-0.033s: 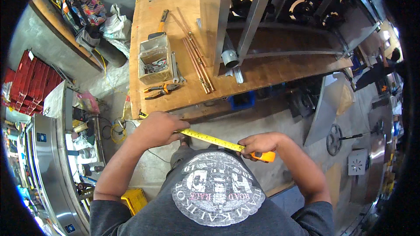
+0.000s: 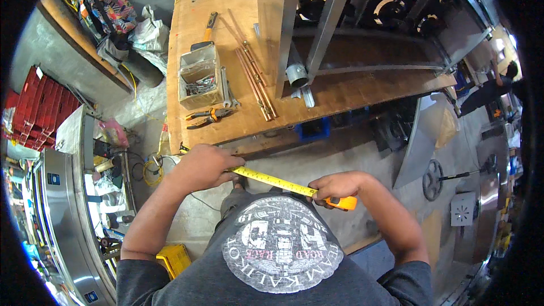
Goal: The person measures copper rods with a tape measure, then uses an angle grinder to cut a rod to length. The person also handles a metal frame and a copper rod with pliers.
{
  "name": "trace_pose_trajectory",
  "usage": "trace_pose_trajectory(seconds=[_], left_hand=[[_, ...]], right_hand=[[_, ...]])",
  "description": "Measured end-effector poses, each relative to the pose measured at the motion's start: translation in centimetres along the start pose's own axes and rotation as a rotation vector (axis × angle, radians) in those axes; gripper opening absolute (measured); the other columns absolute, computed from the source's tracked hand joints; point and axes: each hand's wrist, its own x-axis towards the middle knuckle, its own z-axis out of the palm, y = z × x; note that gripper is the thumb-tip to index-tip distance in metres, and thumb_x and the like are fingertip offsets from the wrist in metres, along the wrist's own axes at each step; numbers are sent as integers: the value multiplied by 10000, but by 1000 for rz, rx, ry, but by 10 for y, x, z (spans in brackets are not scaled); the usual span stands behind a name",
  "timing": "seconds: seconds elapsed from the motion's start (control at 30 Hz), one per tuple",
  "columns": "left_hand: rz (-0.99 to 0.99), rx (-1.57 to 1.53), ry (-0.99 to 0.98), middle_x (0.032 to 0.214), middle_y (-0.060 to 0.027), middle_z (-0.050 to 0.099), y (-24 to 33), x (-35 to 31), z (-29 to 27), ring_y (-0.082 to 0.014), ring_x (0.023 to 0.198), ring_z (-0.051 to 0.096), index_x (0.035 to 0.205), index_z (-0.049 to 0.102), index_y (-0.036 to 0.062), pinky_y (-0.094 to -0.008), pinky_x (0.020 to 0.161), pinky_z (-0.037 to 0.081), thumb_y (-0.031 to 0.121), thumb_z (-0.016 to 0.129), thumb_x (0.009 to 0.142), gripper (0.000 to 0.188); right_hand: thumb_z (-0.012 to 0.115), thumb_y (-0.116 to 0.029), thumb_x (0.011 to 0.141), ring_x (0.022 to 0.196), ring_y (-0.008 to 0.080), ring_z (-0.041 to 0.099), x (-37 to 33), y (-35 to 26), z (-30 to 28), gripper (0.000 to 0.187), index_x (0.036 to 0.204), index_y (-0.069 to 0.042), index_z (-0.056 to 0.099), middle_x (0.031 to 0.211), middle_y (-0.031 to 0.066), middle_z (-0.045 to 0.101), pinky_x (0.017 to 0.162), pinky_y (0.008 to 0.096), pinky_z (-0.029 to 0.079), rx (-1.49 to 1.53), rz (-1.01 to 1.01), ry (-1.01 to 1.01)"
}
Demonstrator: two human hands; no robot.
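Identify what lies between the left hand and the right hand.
Yellow tape-measure blade, stretched between left hand and right hand; shown in the head view.

Passage opens at 2 o'clock from the tape blade [image 2: 275, 181]; wooden table [image 2: 241, 126] blocks 12; steel frame [image 2: 330, 34], 1.

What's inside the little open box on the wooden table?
Inside the box you can see a jumble of small metal pieces, too small to tell apart. The top pieces cover whatever lies underneath, so the bottom can't be seen.
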Motion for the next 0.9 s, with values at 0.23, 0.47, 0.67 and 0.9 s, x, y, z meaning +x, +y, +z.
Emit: trace_pose_trajectory(seconds=[0.23,0.47,0.67,0.9], left_hand=[[14,26,-20,848,-101,666,-6,3,2,-315,803,652,1123,663,141,-429,704,504,334,681,810,369],[-44,81,39,824,-119,634,-33,-14,-1,-340,838,635,1025,669,120,-457,735,496,287,667,799,281],[-59,-64,28,897,-117,655,-35,-22,-10,-343,883,631,1063,667,105,-450,777,497,291,677,792,329],[-64,-78,14,950,-123,673,-14,-17,-9,-341,890,641,1099,667,96,-439,784,507,295,676,794,364]], right_hand=[[545,-306,916,816,141,540,1,4,-5,340,1104,-28,595,879,41,602,702,294,433,-17,4,-1],[527,-259,927,767,118,550,3,19,-5,263,1064,-36,554,833,27,574,653,278,447,-21,-31,-5],[531,-276,934,728,107,531,5,19,-10,295,1102,-37,579,823,13,567,626,270,437,31,-8,-53],[531,-229,893,699,118,547,-5,3,-16,297,1108,-32,590,779,16,563,602,272,436,51,-5,-62]])
